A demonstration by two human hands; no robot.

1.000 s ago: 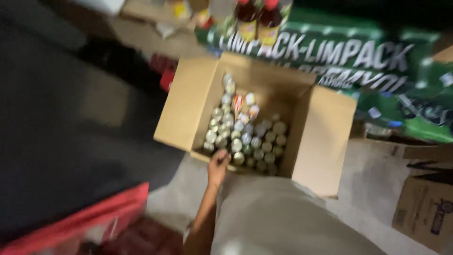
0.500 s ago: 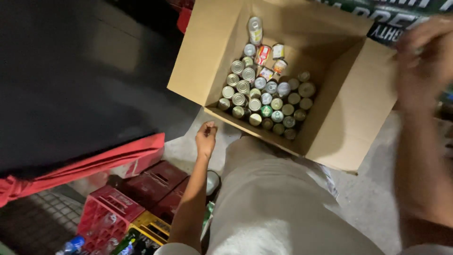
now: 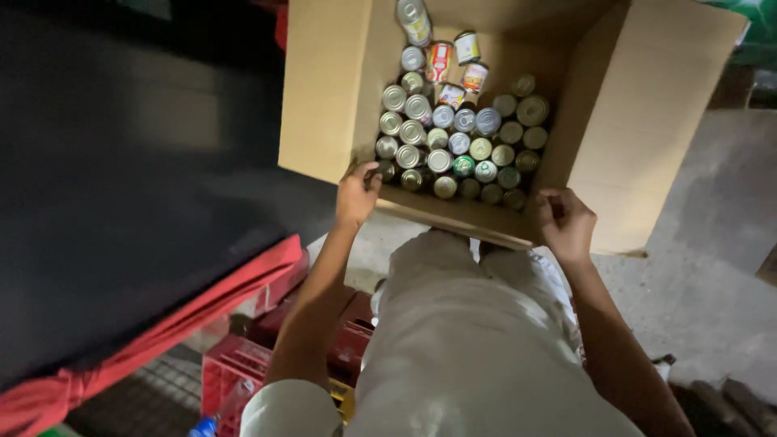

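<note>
An open brown cardboard box (image 3: pixel 631 121) holds upright round tins (image 3: pixel 457 137), silver-lidded, few red-labelled.

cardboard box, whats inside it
The cardboard box holds many small cans standing upright, mostly silver lids, a few with coloured labels near the back. The left hand and right hand grip its near edge. Anything beneath the cans is covered.

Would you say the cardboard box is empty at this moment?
No, the cardboard box holds many cans standing upright.
</note>
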